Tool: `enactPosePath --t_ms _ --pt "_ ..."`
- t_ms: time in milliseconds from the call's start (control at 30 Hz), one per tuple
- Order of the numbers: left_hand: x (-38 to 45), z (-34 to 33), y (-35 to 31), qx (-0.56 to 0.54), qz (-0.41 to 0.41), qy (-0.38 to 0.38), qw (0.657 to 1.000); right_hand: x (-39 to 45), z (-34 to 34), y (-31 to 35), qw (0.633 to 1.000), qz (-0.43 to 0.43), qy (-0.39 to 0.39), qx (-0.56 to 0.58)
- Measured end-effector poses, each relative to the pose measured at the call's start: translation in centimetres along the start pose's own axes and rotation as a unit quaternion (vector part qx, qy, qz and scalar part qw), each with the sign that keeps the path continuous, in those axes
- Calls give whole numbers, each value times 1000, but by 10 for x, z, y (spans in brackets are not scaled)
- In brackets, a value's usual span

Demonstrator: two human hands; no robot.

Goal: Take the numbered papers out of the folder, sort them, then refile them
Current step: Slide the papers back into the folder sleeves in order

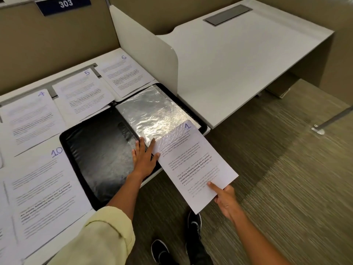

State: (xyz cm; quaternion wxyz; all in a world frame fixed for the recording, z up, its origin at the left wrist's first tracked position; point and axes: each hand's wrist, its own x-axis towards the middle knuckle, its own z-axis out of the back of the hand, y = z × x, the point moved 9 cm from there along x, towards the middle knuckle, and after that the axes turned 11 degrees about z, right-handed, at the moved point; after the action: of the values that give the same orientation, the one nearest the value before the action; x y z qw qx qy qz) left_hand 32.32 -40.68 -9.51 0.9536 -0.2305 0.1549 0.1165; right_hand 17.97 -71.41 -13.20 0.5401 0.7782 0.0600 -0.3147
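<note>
A black folder (99,153) lies open on the desk, its clear plastic sleeves (152,109) shining on the right half. My right hand (225,199) pinches the near end of paper 1 (196,169), whose far end sits partly inside the top sleeve while the rest hangs past the desk edge. My left hand (143,155) presses flat on the folder at the sleeve's opening, fingers spread. Paper 10 (42,188) lies at the near left. Papers 4 (30,117), 5 (82,92) and 6 (124,73) lie in a row behind the folder.
A white divider panel (152,52) stands just right of the folder, with another white desk (248,64) beyond it. Tan partition walls (57,41) close off the back. Carpet and my black shoes (193,226) are below the desk edge.
</note>
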Motion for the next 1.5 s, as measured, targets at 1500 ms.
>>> enactPosePath --t_ms 1500 --pt "-4 -1 -4 -3 -1 -15 1000 25 -77 35 987 53 36 -144"
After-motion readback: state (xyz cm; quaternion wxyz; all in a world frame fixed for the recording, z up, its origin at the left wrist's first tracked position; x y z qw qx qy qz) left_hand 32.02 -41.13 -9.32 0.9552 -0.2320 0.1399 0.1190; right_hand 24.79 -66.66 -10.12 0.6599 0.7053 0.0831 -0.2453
